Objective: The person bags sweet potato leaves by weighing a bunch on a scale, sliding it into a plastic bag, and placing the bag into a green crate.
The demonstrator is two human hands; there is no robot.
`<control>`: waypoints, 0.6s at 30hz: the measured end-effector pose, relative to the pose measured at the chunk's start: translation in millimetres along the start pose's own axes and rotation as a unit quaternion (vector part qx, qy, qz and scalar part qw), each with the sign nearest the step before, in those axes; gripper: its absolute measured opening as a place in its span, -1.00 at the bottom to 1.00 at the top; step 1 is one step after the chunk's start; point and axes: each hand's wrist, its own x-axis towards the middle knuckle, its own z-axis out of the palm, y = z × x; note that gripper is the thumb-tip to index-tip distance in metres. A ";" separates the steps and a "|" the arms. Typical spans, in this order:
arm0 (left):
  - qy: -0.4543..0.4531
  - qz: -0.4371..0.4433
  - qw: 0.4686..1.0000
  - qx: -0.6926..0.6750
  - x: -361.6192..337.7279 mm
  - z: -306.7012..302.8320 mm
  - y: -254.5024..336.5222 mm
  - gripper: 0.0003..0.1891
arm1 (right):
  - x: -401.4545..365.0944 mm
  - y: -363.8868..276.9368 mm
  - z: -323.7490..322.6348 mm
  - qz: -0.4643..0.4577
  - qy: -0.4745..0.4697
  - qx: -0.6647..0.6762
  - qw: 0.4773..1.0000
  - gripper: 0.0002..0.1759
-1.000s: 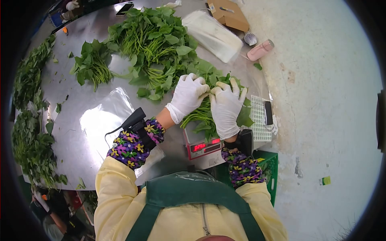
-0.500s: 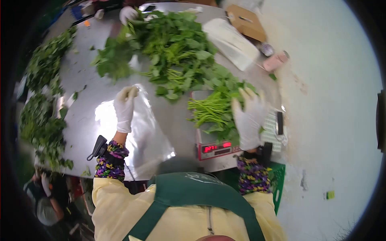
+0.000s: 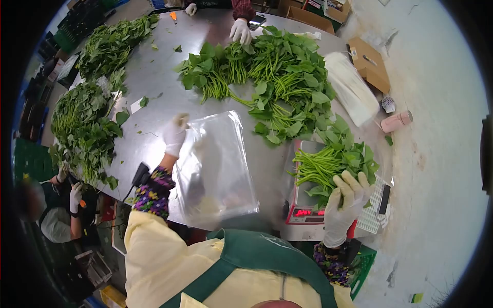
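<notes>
A bunch of leafy greens (image 3: 321,167) lies across a digital scale (image 3: 294,197) with lit red digits, stems pointing left. My gloved right hand (image 3: 346,205) is at the leafy end, touching the leaves, its fingers apart and slightly bent. To the left, a clear plastic bag (image 3: 218,164) lies flat on the metal table (image 3: 149,113). My gloved left hand (image 3: 175,136) is closed at the bag's upper left corner, fingertips pinched together.
A larger pile of greens (image 3: 287,77) lies beyond the scale, with a co-worker's gloved hand (image 3: 240,32) on it. More greens (image 3: 84,126) line the left edge. At right are a stack of clear bags (image 3: 352,90), a cardboard box (image 3: 371,64) and a pink bottle (image 3: 396,122).
The view has shifted, so things appear further right and lower. The co-worker's bunch, blurred before, now rests by the pile. My right hand sits lower on the leaves, and the scale's digits differ.
</notes>
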 end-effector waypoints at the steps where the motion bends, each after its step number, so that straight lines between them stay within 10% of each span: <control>1: -0.021 0.007 1.000 0.000 6.1 19.5 14.0 -0.72 | 0.8 -4.8 2.8 -0.005 -0.011 0.001 1.000 -0.71; 18: 0.150 -0.124 0.961 0.198 167.8 246.5 118.1 -0.89 | 4.5 -17.8 11.7 0.032 -0.077 0.010 0.996 -0.66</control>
